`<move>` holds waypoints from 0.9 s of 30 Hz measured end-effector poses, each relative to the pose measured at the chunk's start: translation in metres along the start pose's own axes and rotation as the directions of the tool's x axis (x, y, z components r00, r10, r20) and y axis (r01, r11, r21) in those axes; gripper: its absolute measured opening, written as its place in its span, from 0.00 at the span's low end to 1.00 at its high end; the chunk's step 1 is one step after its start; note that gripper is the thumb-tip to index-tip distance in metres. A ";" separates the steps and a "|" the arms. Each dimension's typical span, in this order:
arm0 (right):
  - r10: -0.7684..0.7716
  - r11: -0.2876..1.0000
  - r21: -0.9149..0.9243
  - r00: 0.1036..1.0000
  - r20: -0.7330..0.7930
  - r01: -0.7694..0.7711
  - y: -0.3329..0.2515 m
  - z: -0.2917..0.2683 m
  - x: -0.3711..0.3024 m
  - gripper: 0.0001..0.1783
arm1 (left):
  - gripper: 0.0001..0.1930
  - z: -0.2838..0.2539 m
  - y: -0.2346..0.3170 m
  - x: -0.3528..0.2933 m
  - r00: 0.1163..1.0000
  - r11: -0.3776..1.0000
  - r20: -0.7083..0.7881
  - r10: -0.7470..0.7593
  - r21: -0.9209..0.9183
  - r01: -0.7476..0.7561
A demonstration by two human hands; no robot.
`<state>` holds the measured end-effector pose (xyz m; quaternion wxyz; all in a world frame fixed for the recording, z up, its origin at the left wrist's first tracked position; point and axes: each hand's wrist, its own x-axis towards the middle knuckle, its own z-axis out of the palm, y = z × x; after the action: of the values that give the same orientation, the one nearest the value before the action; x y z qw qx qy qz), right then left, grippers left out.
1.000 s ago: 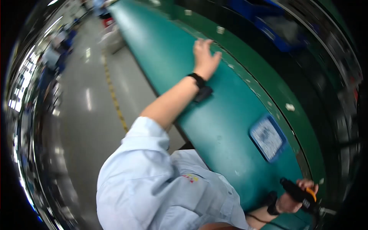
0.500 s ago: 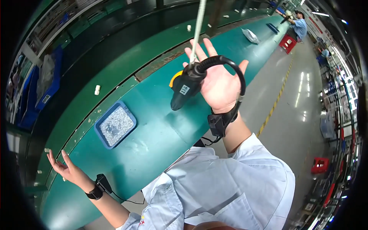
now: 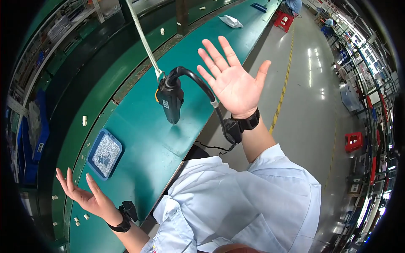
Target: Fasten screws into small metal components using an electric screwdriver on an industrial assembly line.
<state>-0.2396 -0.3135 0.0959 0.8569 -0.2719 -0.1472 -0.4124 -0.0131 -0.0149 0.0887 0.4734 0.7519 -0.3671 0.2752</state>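
Note:
My right hand (image 3: 234, 86) is raised over the bench edge, palm up and fingers spread, with nothing in it. To its left hangs a black handheld power tool (image 3: 171, 103) with an orange part on its side, suspended from a pale cord (image 3: 143, 38). Its thick black cable loops down in front of my right wrist. At the lower left my left hand (image 3: 90, 198) is also open and holds nothing, its fingers apart. Just beyond that hand, a blue tray (image 3: 95, 145) of small silvery-white pieces lies on the green bench (image 3: 147, 143). Both wrists wear black strapped devices.
A dark green conveyor (image 3: 95, 90) runs along the bench's far side, with several small white parts (image 3: 84, 121) scattered there. Farther up the bench lies a pale bag (image 3: 231, 22). A person (image 3: 291, 6) is by a red stool (image 3: 283, 21); another red stool (image 3: 353, 142) stands at right.
The view has shifted, moving the bench and tray leftward in the picture. The tool, earlier overlapping my right hand, now hangs apart to its left. Both hands stay open.

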 end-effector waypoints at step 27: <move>0.242 0.950 0.121 0.925 0.292 -0.287 0.071 0.089 -0.021 0.55 | 0.36 0.077 0.171 -0.012 0.510 0.661 0.423 0.749 -0.420 -0.622</move>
<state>-0.1994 -0.2113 0.1337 0.8953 -0.2734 -0.2590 -0.2378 -0.1541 -0.1304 0.1360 0.2711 0.5327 -0.7847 0.1644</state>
